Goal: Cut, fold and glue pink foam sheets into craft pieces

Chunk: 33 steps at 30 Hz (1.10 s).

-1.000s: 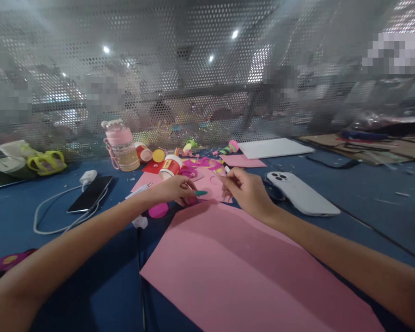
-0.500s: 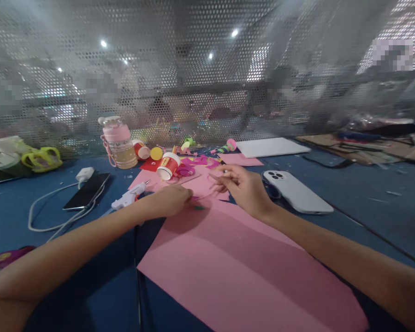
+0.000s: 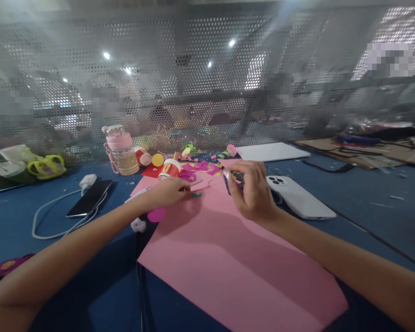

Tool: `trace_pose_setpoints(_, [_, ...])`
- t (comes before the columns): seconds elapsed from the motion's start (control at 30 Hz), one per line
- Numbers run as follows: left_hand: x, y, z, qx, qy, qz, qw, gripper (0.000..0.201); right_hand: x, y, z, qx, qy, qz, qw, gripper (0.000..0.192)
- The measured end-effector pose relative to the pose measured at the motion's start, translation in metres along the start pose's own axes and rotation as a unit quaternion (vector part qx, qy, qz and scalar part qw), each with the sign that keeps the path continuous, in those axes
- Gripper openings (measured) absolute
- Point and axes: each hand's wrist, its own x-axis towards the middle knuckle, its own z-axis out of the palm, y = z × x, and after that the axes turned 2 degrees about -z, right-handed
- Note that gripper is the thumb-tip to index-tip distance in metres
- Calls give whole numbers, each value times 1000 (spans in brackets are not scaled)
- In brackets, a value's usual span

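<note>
My left hand (image 3: pixel 169 191) is closed in a pinch over the upper part of a large pink paper sheet (image 3: pixel 228 263). From its fingertips a thin pink paper strip (image 3: pixel 207 185) runs toward my right hand (image 3: pixel 252 190), whose fingers are also pinched; its far end is hard to see there. A small green piece (image 3: pixel 196 194) shows beside the left fingertips. Just behind the left hand a red and white paper cup (image 3: pixel 170 168) lies tipped. My left forearm and hand partly hide a white glue gun (image 3: pixel 138 196). Below that forearm lies a magenta paper disc (image 3: pixel 157 215).
Paper scraps (image 3: pixel 202 167) lie behind the hands. A pink-lidded bottle (image 3: pixel 121 150) stands at back left, near a black phone (image 3: pixel 90 198) with a white cable. To the right are a white phone (image 3: pixel 300 198) and a white board (image 3: pixel 271 151). A perforated screen (image 3: pixel 200 92) rises behind.
My right hand has moved slightly right and its fingers have drawn together into a pinch. My left hand has shifted a little left and up. The magenta disc and the small green piece show more clearly.
</note>
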Motion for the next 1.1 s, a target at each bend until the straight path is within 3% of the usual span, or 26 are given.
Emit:
trace_pose_setpoints(0.1, [2, -5, -3, -19, 4, 20, 1000, 26, 3, -1, -2, -50, -60, 28, 997, 15])
trace_pose_setpoints(0.23, [1, 0, -5, -26, 7, 49, 998, 21, 7, -10, -5, -97, -214, 12, 972, 31])
trace_pose_setpoints(0.37, [-1, 9, -4, 18, 48, 30, 998, 20, 7, -16, -5, -87, -300, -4, 950, 33])
trace_pose_setpoints(0.47, [-2, 11, -9, 36, 122, 35, 991, 20, 7, -12, -2, -81, -304, 10, 949, 32])
trace_pose_setpoints(0.57, [-5, 6, -23, 86, 260, 74, 959, 30, 8, -2, 0, -43, -292, 68, 953, 36])
trace_pose_setpoints(0.63, [-7, 0, -36, 94, 373, 47, 922, 32, 10, 7, 1, 10, -269, 144, 952, 40])
trace_pose_setpoints(0.73, [-8, -9, -54, 51, 535, -45, 842, 32, 13, 18, 1, 77, -199, 268, 939, 43])
trace_pose_setpoints(0.83, [-8, -8, -59, 16, 601, -90, 794, 33, 16, 23, 0, 95, -117, 351, 924, 44])
trace_pose_setpoints(0.93, [-12, 10, -48, 30, 601, -48, 797, 30, 20, 24, -1, 139, -36, 437, 888, 47])
trace_pose_setpoints(1.0, [-20, 30, -35, 59, 558, 67, 825, 25, 20, 23, -1, 194, 5, 480, 856, 46])
trace_pose_setpoints(1.03, [-25, 41, -27, 61, 479, 152, 862, 20, 20, 22, 0, 225, 21, 492, 841, 45])
trace_pose_setpoints(1.07, [-31, 51, -19, 57, 357, 228, 904, 16, 20, 21, 1, 255, 34, 499, 828, 44])
trace_pose_setpoints(1.1, [-35, 60, -11, 42, 228, 255, 939, 16, 19, 20, 2, 278, 42, 502, 818, 42])
